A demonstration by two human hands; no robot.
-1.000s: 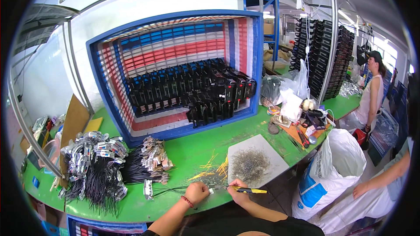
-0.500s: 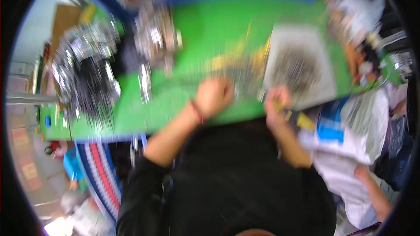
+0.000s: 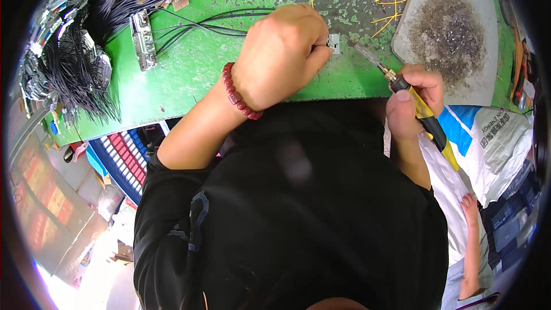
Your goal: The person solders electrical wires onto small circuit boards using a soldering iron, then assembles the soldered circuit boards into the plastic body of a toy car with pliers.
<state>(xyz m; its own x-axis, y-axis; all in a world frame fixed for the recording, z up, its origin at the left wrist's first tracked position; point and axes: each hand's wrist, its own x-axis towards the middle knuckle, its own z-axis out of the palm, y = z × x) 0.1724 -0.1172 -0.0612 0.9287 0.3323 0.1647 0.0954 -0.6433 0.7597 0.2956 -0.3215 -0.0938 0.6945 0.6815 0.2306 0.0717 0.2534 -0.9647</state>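
1 soldering iron point(image 3: 434, 128), 1 small pale part point(image 3: 336, 43), apart

Left grip point(image 3: 285, 53): palm down, pinched on thin black wires point(image 3: 229, 26), count unclear; 1 red bead bracelet point(image 3: 234, 96). Part right at its fingertips. Right grip point(image 3: 406, 112): holding the iron pen-style, metal tip toward the part. Beyond right grip: 1 flat gray board point(image 3: 485, 90), gritty heap point(image 3: 447, 34) on it. Left of left grip: 1 silvery block point(image 3: 142, 40) on scuffed green table point(image 3: 186, 92).

Elec. workshop, worn grn bench point(image 3: 183, 72), soldering iron point(image 3: 431, 125), blk wire bundles point(image 3: 68, 63)
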